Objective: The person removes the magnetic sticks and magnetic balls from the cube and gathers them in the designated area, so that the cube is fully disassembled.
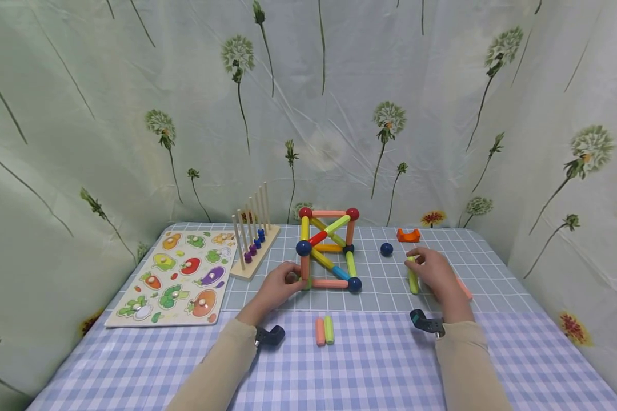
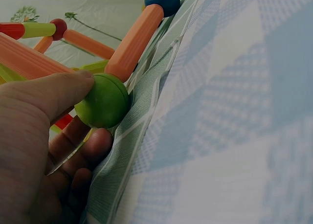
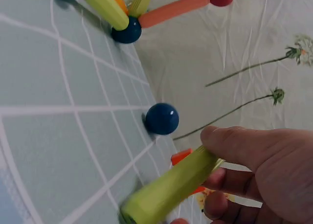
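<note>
A cube-like frame of magnetic sticks and balls [image 1: 330,282] stands mid-table, with red balls on top and slanting sticks across it. At its near left corner my left hand [image 1: 280,285] pinches the green ball [image 2: 103,101] between thumb and fingers; salmon sticks join that ball. Off to the right, my right hand [image 1: 434,273] pinches one end of a yellow-green stick [image 3: 168,190], which tilts with its other end low at the cloth. A loose dark blue ball [image 3: 162,119] lies between the frame and my right hand.
A vegetable puzzle board [image 1: 172,279] and a wooden peg stand [image 1: 257,260] with beads occupy the left. Salmon [image 1: 320,332] and yellow-green sticks [image 1: 329,330] lie in front. Behind my right hand is an orange curved piece [image 1: 408,236]; another salmon stick [image 1: 464,289] lies beside it.
</note>
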Available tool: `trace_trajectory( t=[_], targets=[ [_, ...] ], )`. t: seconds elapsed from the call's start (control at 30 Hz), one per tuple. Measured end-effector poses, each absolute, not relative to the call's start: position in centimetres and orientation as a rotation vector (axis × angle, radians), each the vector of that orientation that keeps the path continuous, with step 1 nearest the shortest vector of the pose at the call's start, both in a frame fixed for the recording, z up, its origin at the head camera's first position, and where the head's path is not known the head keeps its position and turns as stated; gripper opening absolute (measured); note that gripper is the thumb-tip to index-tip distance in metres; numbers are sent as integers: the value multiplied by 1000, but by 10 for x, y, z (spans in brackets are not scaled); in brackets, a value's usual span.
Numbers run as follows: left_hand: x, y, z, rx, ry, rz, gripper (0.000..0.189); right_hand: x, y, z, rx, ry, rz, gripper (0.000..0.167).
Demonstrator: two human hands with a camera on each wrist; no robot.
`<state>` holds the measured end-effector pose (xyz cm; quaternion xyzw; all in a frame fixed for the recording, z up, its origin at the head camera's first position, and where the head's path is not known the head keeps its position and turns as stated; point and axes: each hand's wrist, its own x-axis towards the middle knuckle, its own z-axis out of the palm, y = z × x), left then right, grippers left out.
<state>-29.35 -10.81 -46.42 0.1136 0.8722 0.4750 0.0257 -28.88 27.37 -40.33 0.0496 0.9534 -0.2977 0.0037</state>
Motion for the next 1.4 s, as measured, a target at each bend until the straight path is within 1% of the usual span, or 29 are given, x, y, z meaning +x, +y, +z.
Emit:
trace_trajectory(
  t=[0.33,0.57,0.83,1.0,1.17,1.4],
  targets=[
    [-295,-107,-464,346,2685,1483,26,-287,283,-413,175,2968,-898,40],
    [-294,-108,-464,350,2682,1492,26,-287,295,-418,81,3035,-726,36],
    [-293,-107,-464,356,2684,1493,25,-286,299,-419,147,3041,-633,32],
    [-293,-107,-464,356,2683,1492,25,-287,299,-420,193,3050,-616,32],
    [-293,-107,-464,356,2688,1489,25,-287,293,-414,146,3114,-612,33],
    [-292,-108,-463,363,2702,1481,26,-287,262,-398,100,3201,-785,29]
  ],
)
